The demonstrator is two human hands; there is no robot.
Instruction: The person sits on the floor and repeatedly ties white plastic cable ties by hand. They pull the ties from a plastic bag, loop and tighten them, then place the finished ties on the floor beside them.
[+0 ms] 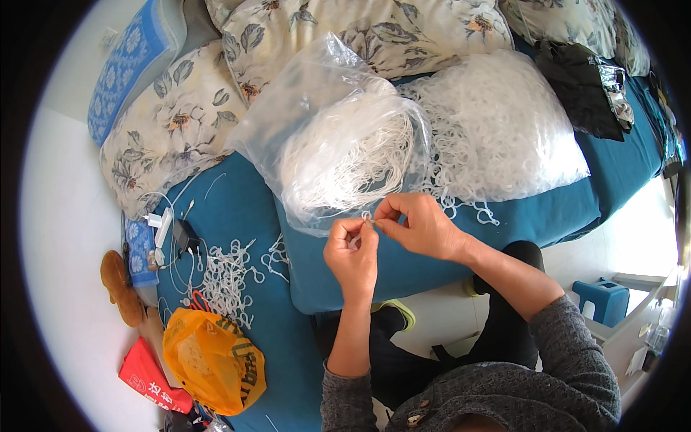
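Note:
My left hand (352,254) pinches a small white plastic ring piece (366,215) between thumb and fingers. Close beside it, my right hand (418,224) has its thumb and forefinger together at the same piece, on what looks like a thin white cord end. Just beyond both hands, a clear plastic bag (324,81) holds a bundle of white cord (372,156). To its right lies a large clear bag of white plastic rings (496,129), some of them loose at its near left edge. A pile of white ringed pieces (227,281) is spread on the teal cover at left.
Floral cushions (178,119) line the back of the teal seat (334,286). At left are a power strip (163,227), a black adapter (186,236), red-handled scissors (201,301) and a yellow plastic bag (213,362). A black bag (577,92) lies far right, a blue stool (602,302) on the floor.

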